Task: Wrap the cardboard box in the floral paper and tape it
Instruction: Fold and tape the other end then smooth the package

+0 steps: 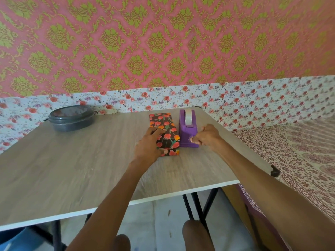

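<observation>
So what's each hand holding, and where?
Left hand grips the wrapped box, fingers over its top, thumb on the near end. Right hand pinches at the cutter of the purple tape dispenser, likely the tape end; blurred.

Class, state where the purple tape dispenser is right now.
In the head view, the purple tape dispenser stands far right on the table, directly right of the floral-wrapped box, the right hand at its near end.
</observation>
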Tool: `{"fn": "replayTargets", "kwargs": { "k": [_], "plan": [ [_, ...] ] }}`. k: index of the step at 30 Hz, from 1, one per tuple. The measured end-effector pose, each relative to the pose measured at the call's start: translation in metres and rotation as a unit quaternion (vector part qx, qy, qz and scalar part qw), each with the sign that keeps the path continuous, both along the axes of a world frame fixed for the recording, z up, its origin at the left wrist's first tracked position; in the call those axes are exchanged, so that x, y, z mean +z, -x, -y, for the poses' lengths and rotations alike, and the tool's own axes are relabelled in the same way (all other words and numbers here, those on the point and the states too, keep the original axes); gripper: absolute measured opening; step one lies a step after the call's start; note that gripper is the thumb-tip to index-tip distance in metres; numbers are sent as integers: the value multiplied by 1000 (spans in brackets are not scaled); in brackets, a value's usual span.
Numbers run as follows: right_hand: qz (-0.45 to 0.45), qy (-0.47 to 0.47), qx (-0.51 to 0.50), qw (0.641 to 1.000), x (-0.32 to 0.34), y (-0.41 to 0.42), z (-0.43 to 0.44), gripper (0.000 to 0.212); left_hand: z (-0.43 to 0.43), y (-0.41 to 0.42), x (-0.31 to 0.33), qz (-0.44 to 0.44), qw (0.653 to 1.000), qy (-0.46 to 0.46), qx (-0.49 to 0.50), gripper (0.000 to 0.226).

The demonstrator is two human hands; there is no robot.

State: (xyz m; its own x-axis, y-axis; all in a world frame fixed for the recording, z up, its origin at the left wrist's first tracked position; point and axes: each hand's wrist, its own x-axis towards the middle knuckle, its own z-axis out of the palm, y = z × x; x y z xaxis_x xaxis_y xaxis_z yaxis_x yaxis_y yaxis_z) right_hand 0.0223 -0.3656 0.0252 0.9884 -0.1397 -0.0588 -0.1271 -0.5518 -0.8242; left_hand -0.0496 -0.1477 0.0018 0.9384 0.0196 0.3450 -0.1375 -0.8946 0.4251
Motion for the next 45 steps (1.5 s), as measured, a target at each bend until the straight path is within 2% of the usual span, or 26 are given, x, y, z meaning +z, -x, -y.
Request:
{"fn": "replayTargets", "kwargs": {
  "k": [4, 7, 9, 12, 15, 18, 29, 33, 40, 45],
  "plan": [
    [2, -44, 14, 999, -17, 14, 3, 36, 1, 0, 0, 2, 1000, -2, -1, 75],
    [67, -61, 114, 989, -19, 40, -3, 43, -2, -1, 0, 6, 1000, -2, -7, 75],
    [157, -12, 218, 963, -18, 58, -7, 44, -4, -1, -1, 7, 1000, -8, -14, 77],
    [279, 105, 318, 900, -20, 71, -17, 51, -6, -1, -1, 16, 999, -3, -28, 78],
    [325, 185, 370, 850, -23, 70, -29, 63, -7, -1, -3, 31, 999, 1, -41, 78],
    [329, 232, 396, 826, -25, 64, -38, 76, -9, -1, -4, 37, 998, 8, -56, 79],
    [380, 326, 271, 822, -30, 47, -45, 81, -10, -3, -4, 26, 999, -3, -43, 78],
    [402, 344, 211, 822, -32, 57, -53, 73, -9, -3, -4, 30, 999, -3, -42, 76],
    [368, 388, 105, 838, -23, 65, -63, 75, -9, -2, -3, 27, 999, -15, -40, 79],
    [335, 452, 69, 824, -19, 57, -54, 68, -9, -2, -2, 24, 999, -16, -37, 78]
  ]
}}
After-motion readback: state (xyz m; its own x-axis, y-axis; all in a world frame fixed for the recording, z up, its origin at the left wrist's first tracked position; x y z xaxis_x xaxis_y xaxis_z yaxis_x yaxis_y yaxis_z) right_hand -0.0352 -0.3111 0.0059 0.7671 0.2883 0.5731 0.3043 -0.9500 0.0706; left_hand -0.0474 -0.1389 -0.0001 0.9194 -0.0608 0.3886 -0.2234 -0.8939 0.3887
